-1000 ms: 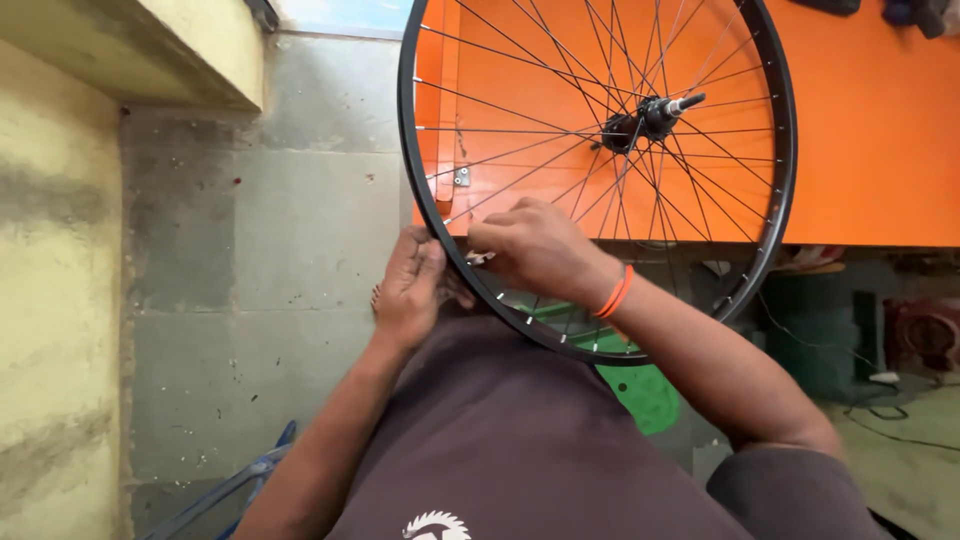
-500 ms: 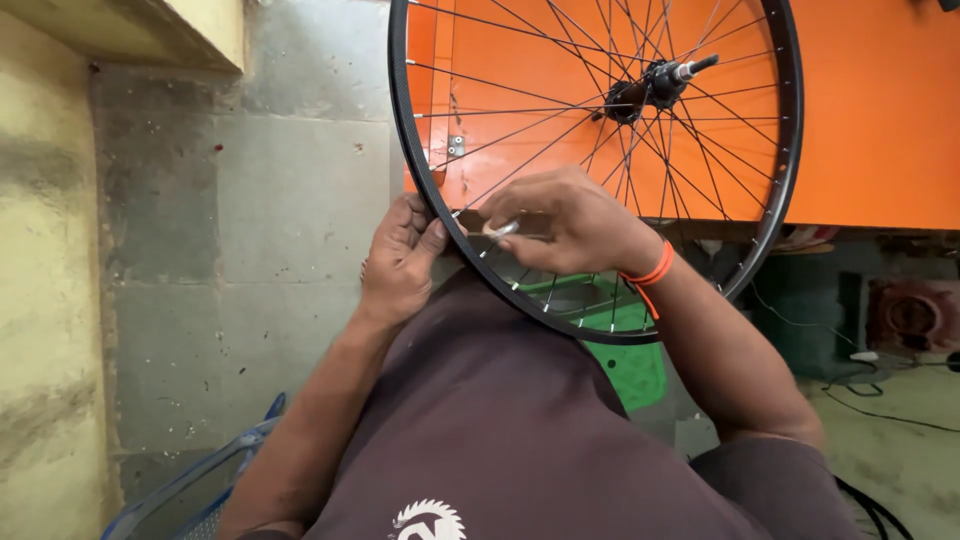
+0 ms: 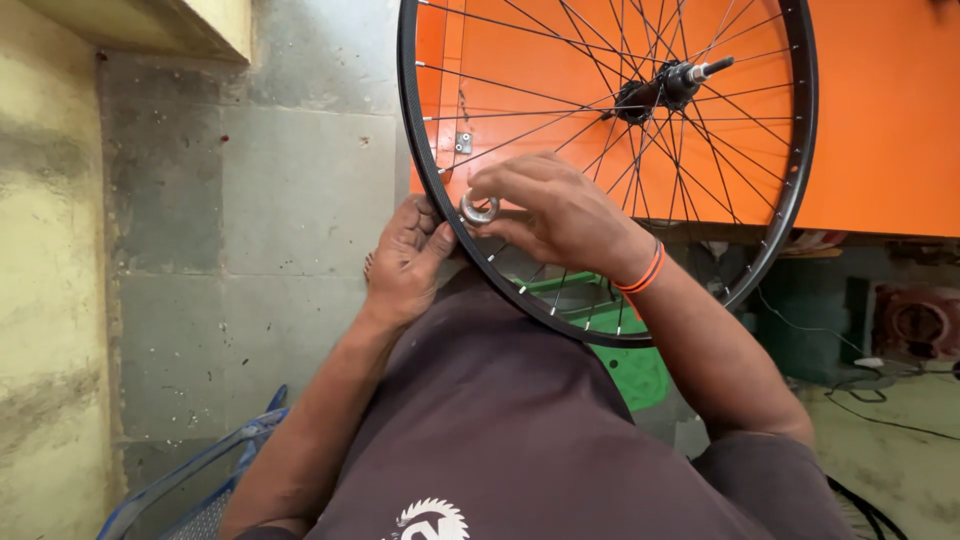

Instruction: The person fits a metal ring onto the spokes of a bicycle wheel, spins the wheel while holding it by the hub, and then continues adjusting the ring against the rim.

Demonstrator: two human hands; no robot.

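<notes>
Wheel [image 3: 610, 100]: black bicycle rim, thin spokes, hub [image 3: 665, 85] with axle stub far right of centre, held upright in front of torso, lower arc resting against dark brown shirt [image 3: 520, 440]. Left hand [image 3: 405, 260] at near-left arc of rim, palm side on outer edge, thumb and fingers curled against it, gripping rim. Right hand [image 3: 560, 215] just right of it, reaching through spokes from inside, fingers pinched closed on small round silver ring-shaped tool [image 3: 479, 208], probably spoke key, sitting right at rim where spoke meets it. Hands close together, fingertips nearly touching across rim. Orange bands [image 3: 642, 272] on right wrist.

Behind wheel, far side: orange panel [image 3: 880, 120] filling upper right. Small metal hinge-like plate [image 3: 463, 142] on orange panel's left edge, seen through spokes. Grey concrete wall [image 3: 250, 220] far left of wheel, yellow painted wall [image 3: 50, 300] at left edge, yellowish ledge [image 3: 190, 20] top left. Green object [image 3: 630, 365] below rim, partly hidden by right forearm, kind unclear. Blue metal frame [image 3: 200, 480] near bottom left beside left elbow. Cables [image 3: 880, 400] on floor at right, round dark reddish object [image 3: 915, 320] far right under orange panel, kind unclear. White saw-blade print [image 3: 430, 520] on shirt at bottom edge.
</notes>
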